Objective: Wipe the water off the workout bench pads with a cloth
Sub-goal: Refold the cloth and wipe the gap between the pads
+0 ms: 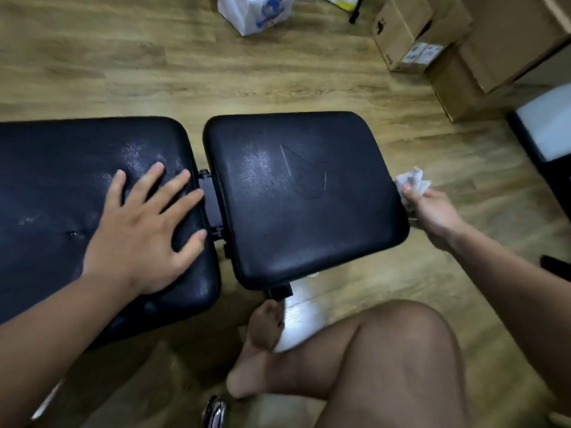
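Two black bench pads lie side by side, split by a narrow gap with a black hinge. The left pad [46,186] shows a wet sheen and droplets near its right end. My left hand [145,230] presses flat on that pad with fingers spread. The right pad [302,211] has an embossed logo and a faint damp sheen at its left side. My right hand [432,214] grips a crumpled white cloth [412,180] just off the right pad's right edge, above the floor.
The bench stands on a wooden floor [154,72]. Cardboard boxes [448,41] are stacked at the back right, a white plastic bag [253,10] at the back. A dark piece of furniture [543,140] sits at right. My bare leg and foot [262,341] are below the right pad.
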Tool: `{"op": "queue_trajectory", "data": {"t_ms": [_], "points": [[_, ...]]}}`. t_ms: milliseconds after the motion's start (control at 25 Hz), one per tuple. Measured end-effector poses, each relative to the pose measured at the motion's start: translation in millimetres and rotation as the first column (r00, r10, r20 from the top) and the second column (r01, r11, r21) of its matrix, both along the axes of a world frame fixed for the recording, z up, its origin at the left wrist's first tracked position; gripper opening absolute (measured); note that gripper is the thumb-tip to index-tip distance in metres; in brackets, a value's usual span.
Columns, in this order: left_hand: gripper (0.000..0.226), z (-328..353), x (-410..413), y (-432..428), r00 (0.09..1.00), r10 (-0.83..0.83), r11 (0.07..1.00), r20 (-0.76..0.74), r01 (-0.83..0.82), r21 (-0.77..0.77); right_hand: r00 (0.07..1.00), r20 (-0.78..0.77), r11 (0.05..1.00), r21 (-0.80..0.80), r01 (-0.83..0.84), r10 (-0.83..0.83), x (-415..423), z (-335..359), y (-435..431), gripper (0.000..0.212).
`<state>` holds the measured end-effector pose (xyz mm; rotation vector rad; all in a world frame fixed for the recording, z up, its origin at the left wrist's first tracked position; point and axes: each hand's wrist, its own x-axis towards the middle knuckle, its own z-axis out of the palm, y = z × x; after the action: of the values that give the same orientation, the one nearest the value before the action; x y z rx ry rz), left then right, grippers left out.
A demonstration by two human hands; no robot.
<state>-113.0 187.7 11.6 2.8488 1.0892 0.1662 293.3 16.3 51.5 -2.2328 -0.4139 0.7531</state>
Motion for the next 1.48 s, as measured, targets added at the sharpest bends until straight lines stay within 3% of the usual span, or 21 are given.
{"op": "queue_trajectory", "data": {"t_ms": [160, 240, 360, 480, 640, 800, 960, 1080, 1200, 1280, 1360, 1440, 1480], "points": [[0.069, -1, 1, -1, 1.0, 0.016, 1.0, 0.0, -0.016, -0.01, 0.968, 0.092, 0.973, 0.028, 0.231, -0.233, -44, -7, -47, 0.024], [0.069, -2, 1, -2, 0.999, 0.024, 1.0, -0.02, -0.024, 0.002, 0.942, 0.181, 0.955, -0.034, 0.294, -0.283, -81, -18, -58, 0.03], [0.07, -3, 1, -1, 0.999, 0.03, 1.0, -0.027, -0.03, 0.01, 0.943, 0.238, 0.965, -0.064, 0.253, -0.231, -168, -21, -41, 0.035], [0.069, -3, 0, -1, 0.999, 0.045, 0.999, -0.019, -0.045, -0.001, 0.973, 0.145, 0.982, -0.032, 0.189, -0.182, -263, -22, -22, 0.037], [0.068, 0, 0, -6, 0.999, 0.03, 0.999, -0.016, -0.031, -0.011, 0.98, 0.121, 0.987, -0.051, -0.152, 0.157, -329, 3, -18, 0.037], [0.065, 5, 0, -2, 0.999, 0.036, 0.999, -0.029, -0.036, -0.014, 0.95, 0.248, 0.967, 0.115, -0.226, 0.192, -279, 56, 14, 0.027], [0.063, 8, -1, -4, 0.999, 0.028, 0.999, -0.034, -0.028, -0.017, 0.835, 0.424, 0.93, -0.052, -0.365, 0.351, -222, 68, 37, 0.031], [0.063, 7, 0, -4, 0.999, 0.037, 0.999, -0.039, -0.038, -0.015, 0.837, 0.35, 0.906, -0.126, -0.404, 0.421, -196, 56, 52, 0.033], [0.062, 8, 0, -3, 0.998, 0.041, 0.999, -0.049, -0.041, -0.011, 0.654, 0.539, 0.838, -0.45, -0.309, 0.531, -194, 15, 45, 0.038], [0.062, 9, 0, -3, 0.998, 0.041, 0.999, -0.044, -0.042, -0.004, 0.515, 0.646, 0.826, -0.415, -0.382, 0.563, -216, -9, 32, 0.043], [0.062, 9, -1, -4, 0.998, 0.04, 0.999, -0.045, -0.04, -0.008, 0.368, 0.657, 0.73, -0.434, -0.528, 0.657, -219, -29, 15, 0.046], [0.061, 8, 0, -3, 0.998, 0.041, 0.999, -0.037, -0.041, 0.0, 0.329, 0.667, 0.727, -0.494, -0.477, 0.669, -178, -36, 4, 0.049], [0.061, 8, 0, -3, 0.998, 0.043, 0.999, -0.039, -0.044, -0.001, 0.384, 0.673, 0.77, -0.492, -0.406, 0.632, -151, -41, -5, 0.05]]}}
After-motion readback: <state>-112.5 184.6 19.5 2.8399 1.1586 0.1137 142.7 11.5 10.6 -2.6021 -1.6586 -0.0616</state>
